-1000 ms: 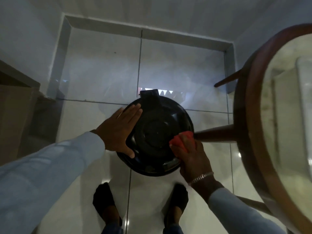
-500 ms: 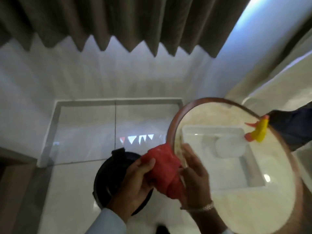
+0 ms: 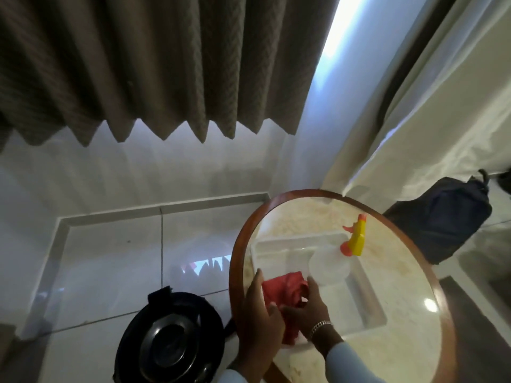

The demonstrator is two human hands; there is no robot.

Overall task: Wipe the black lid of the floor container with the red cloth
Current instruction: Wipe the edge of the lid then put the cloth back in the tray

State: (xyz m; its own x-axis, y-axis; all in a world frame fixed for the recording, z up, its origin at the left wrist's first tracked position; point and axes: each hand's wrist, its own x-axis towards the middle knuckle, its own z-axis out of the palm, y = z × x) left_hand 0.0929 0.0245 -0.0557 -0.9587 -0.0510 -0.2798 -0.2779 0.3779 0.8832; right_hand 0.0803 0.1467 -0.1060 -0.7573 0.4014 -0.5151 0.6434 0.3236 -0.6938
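Holding the red cloth [image 3: 286, 293] over the white tray [image 3: 367, 305], both hands, left hand [image 3: 258, 317] and right hand [image 3: 311, 308], grip it, with the black lid [image 3: 168, 344] down on the floor.

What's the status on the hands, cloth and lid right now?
Both hands, left and right, on red cloth over table tray. Black lid untouched on floor. Nothing in the way.

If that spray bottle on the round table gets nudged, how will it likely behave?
The spray bottle stands upright in the white tray. Its body looks clear and possibly near empty, so probably light. Its yellow trigger head sits high, so it may tip.
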